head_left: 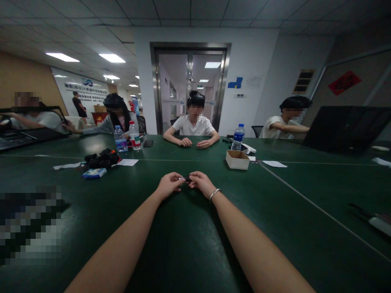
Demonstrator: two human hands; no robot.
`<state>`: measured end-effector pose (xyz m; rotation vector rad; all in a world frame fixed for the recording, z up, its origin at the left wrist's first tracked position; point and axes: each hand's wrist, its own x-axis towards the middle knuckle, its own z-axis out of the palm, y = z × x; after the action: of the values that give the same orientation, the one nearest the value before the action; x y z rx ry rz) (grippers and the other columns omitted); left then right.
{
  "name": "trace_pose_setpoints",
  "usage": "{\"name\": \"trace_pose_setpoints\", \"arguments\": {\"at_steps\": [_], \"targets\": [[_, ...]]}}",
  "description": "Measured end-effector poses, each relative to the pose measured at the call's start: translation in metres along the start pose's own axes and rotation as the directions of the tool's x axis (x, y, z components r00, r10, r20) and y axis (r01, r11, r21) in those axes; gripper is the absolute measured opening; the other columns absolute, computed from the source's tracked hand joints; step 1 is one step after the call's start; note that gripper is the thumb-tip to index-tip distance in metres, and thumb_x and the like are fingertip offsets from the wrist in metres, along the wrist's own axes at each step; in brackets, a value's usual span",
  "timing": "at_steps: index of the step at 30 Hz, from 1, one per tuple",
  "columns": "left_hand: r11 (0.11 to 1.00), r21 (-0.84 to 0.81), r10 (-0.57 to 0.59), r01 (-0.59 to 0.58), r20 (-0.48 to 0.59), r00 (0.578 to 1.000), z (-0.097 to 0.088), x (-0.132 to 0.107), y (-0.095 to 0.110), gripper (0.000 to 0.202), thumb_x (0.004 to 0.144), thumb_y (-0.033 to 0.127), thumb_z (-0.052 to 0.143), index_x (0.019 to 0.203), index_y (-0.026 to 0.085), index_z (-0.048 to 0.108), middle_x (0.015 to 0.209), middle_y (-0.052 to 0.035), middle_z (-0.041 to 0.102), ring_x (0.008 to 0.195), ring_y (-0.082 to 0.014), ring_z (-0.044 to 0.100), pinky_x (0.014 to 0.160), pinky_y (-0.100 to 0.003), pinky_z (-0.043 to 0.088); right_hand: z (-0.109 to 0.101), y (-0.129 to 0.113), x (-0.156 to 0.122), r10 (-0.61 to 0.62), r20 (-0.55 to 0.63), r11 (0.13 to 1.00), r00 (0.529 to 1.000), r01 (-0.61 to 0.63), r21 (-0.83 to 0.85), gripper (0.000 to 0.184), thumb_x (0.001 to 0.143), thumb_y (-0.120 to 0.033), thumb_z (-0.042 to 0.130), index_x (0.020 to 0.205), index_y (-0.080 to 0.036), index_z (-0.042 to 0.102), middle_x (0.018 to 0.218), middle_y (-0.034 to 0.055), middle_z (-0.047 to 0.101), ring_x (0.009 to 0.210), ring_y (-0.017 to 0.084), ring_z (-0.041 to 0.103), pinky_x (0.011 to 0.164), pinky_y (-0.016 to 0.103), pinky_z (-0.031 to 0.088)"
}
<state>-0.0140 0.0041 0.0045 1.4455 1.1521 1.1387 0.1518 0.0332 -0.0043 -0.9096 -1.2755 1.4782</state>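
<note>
Over the green table [183, 244], my left hand [168, 185] and my right hand [203, 183] meet in front of me. Between their fingertips is a small dark object [187, 178], too small to name, with a lighter shiny bit at its left end. My left hand pinches that left end with thumb and fingers. The right end is gripped by my right hand, whose wrist wears a silver bangle [215, 195]. Fingers cover part of the object.
Beyond my hands stands a small open box [237, 160], with a water bottle [238, 137] behind it. Left lie a black tangled bundle [101, 158] and a blue-white packet [94, 173]; two bottles [121, 139] stand farther back. Several people sit around the table, one directly opposite [195, 124].
</note>
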Motion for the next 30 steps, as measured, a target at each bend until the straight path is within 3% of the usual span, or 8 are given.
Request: {"name": "trace_pose_setpoints", "arguments": {"at_steps": [8,14,30], "targets": [[0.997,0.003,0.072,-0.072,0.036,0.997,-0.0006,-0.0019,0.001,0.042,0.058,0.033,0.075,0.092,0.016,0.056,0.084,-0.0059,0.061,0.073,-0.0159,0.058,0.051,-0.024,0.053,0.0004,-0.0008,-0.0006,-0.003,-0.011,1.0,1.0,0.003,0.006,0.007,0.076,-0.008,0.055,0.081,-0.013,0.053,0.057,0.0002,0.059,0.047,0.008,0.057,0.044,0.015,0.048],[0.999,-0.005,0.04,-0.04,0.012,0.999,0.0,-0.002,0.0018,0.036,0.061,0.036,0.072,0.087,0.014,0.058,0.074,-0.0043,0.059,0.068,-0.0139,0.057,0.05,-0.023,0.053,-0.0011,0.0012,0.0007,-0.003,0.009,1.0,1.0,0.003,0.004,0.006,0.077,-0.009,0.055,0.082,-0.013,0.053,0.061,0.0021,0.062,0.048,0.008,0.058,0.044,0.016,0.048],[1.0,0.017,0.016,-0.016,-0.001,1.0,0.0012,-0.0033,0.0032,0.035,0.064,0.04,0.069,0.084,0.013,0.059,0.074,-0.0058,0.06,0.072,-0.0162,0.059,0.052,-0.023,0.052,-0.0006,0.0009,-0.0007,-0.008,0.005,1.0,1.0,0.008,0.01,0.007,0.077,-0.009,0.055,0.082,-0.013,0.052,0.06,0.0025,0.062,0.047,0.009,0.058,0.044,0.015,0.047]]}}
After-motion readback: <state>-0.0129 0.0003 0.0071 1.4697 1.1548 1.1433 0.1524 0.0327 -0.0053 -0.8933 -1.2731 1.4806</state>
